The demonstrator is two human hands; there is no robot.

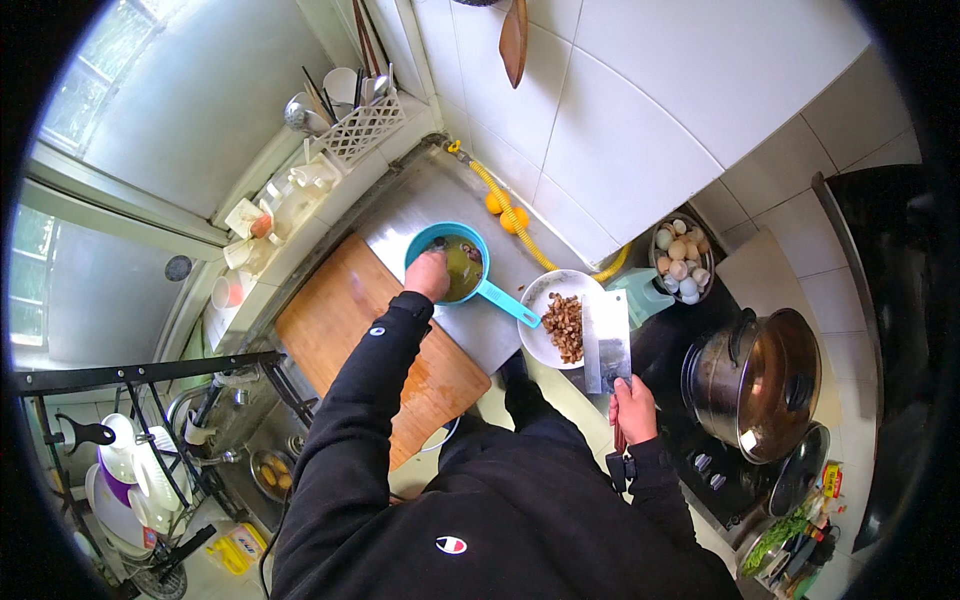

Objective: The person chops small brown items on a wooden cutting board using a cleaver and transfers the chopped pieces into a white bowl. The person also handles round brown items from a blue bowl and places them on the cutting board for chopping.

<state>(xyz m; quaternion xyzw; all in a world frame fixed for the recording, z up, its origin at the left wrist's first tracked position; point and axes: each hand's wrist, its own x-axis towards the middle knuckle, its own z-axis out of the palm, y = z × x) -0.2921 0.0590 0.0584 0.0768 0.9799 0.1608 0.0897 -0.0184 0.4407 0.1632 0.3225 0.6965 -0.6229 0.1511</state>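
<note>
My left hand point(427, 275) reaches over the rim into a turquoise handled plastic bowl point(485, 262) of yellowish liquid with dark pieces in it; its fingertips are hidden, so its grip cannot be told. In my right hand point(634, 411) is the handle of a cleaver point(616, 337), its broad blade over the right edge of a white plate point(534, 296). Diced brown food point(562, 328) lies in a heap on that plate. The bowl's handle points to the plate's left rim. A wooden cutting board point(442, 375) lies below the bowl, its surface wet in places.
On the right, a lidded steel pot point(720, 382) stands on the black stove, with a bowl of eggs point(679, 251) behind. A yellow hose point(510, 214) and oranges point(514, 220) lie along the wall. At left are a dish rack point(150, 375) and sink point(262, 435).
</note>
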